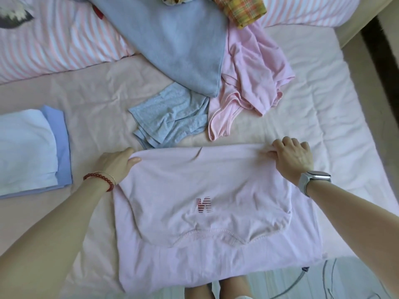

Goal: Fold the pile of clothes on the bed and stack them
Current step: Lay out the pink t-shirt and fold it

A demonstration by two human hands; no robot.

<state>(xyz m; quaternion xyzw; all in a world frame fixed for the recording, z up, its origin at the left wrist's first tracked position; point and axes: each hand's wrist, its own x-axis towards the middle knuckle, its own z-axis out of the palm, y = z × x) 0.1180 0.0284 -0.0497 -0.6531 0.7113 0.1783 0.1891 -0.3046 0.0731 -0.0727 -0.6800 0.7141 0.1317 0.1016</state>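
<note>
Both hands, left (117,164) and right (293,156), pinch the far fold of a pink shirt (205,208) at the bed's (323,117) near edge; uneven pulling could skew the fold, or slide it floorward

Bare forearms; red bead bracelet (99,180) on left wrist, grey smartwatch (313,180) on right.

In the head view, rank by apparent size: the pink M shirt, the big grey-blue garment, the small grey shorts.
1. pink M shirt, nearest the camera, so possibly exaggerated
2. grey-blue garment, cut off by the frame's top
3. grey shorts, clearly smallest
</note>
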